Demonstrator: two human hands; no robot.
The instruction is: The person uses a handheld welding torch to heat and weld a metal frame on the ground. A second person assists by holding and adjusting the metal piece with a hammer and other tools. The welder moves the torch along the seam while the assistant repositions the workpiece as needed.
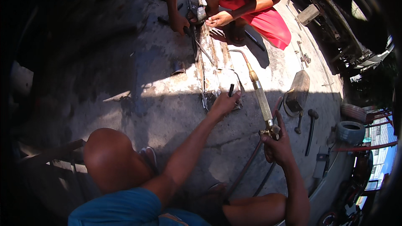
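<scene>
My right hand (277,145) grips a brass-and-steel gas torch (264,104) around its valve end. The torch's thin bent tip points away from me, and no flame shows. My left hand (225,104) is closed around a short black stick-like object (231,89), whose kind I cannot make out. That hand rests at or just above the near end of a long, worn metal panel (228,75) lying on the concrete. Across from me, a co-worker's hand (180,24) holds a dark-handled tool at the panel. The co-worker's other hand (220,19) is beside a grey rounded object (201,14).
Hoses (247,165) trail from the torch toward my legs. To the right lie a metal block (298,90), a hammer (311,129) and tires (351,132). A vehicle's underside (335,21) stands at the upper right. The co-worker in red shorts (268,25) crouches at the far side.
</scene>
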